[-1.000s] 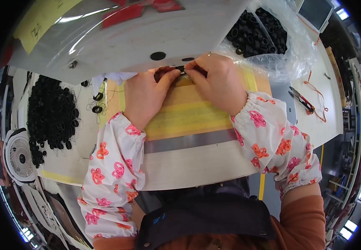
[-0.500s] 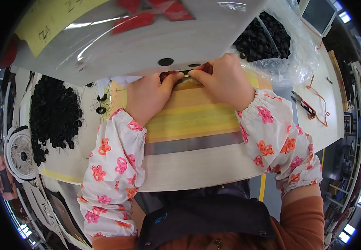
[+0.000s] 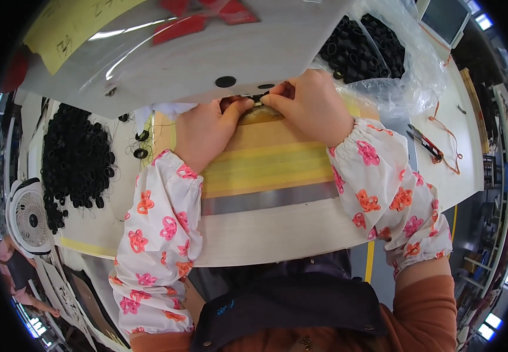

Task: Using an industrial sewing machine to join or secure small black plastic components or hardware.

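Observation:
Both hands meet under the front edge of a large grey-white machine head [image 3: 166, 64]. A small dark piece [image 3: 257, 98] lies between the two sets of fingertips; it looks like a black band, but most of it is hidden. My left hand [image 3: 207, 132] is closed, thumb and index finger pinching its left side. From the other side, my right hand [image 3: 318, 111] pinches it the same way. Beneath the hands, yellow and tan tape [image 3: 266, 164] covers the work table [image 3: 283, 234]. White flowered sleeves cover both forearms.
To the left lies a heap of black bands [image 3: 78, 158] with loose threads, beside a white fan [image 3: 31, 217]. More black bands [image 3: 354, 50] fill a clear plastic bag [image 3: 424, 82] at the back right. Thread snips [image 3: 425, 144] with an orange cord lie right. Another person [image 3: 22, 270] is far left.
The view has shifted slightly, and my hands appear a little farther left and up. Both keep their pinch on the dark piece. The person at far left shows more, with an arm extended.

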Tool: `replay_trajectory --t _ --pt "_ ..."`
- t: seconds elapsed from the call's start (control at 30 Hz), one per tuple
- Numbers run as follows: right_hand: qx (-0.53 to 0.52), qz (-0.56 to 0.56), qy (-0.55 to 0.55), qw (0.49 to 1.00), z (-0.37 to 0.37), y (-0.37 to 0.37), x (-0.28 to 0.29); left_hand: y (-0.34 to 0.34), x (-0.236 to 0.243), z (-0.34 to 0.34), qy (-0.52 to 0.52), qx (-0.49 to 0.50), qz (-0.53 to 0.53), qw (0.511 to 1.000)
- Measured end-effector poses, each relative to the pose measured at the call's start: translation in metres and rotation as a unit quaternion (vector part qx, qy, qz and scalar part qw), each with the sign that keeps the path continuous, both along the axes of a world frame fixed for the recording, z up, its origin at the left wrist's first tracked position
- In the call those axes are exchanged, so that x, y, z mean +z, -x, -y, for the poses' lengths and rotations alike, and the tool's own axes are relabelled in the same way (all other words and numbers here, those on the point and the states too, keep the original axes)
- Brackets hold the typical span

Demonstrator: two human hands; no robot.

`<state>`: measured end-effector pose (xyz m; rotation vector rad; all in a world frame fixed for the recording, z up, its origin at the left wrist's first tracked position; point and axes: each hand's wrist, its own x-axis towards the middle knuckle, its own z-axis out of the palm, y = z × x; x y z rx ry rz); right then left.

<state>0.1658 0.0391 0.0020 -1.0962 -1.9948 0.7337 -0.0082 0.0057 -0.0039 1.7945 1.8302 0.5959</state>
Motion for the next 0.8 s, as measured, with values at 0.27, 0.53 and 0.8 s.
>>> replay_trajectory --t 0.27,0.53,0.8 --pt "0.016 0.029 -0.03 0.999 -0.007 -0.001 0.001 0.005 -0.004 -0.005 -0.083 0.007 0.05 0.995" --pt "0.001 -0.037 -0.086 0.996 -0.008 -0.002 -0.022 0.006 0.003 0.0 -0.137 0.002 -0.13 0.982" --pt "0.036 -0.014 -0.021 0.999 0.018 -0.001 -0.017 -0.013 0.012 0.044 -0.244 -0.263 -0.055 0.932"
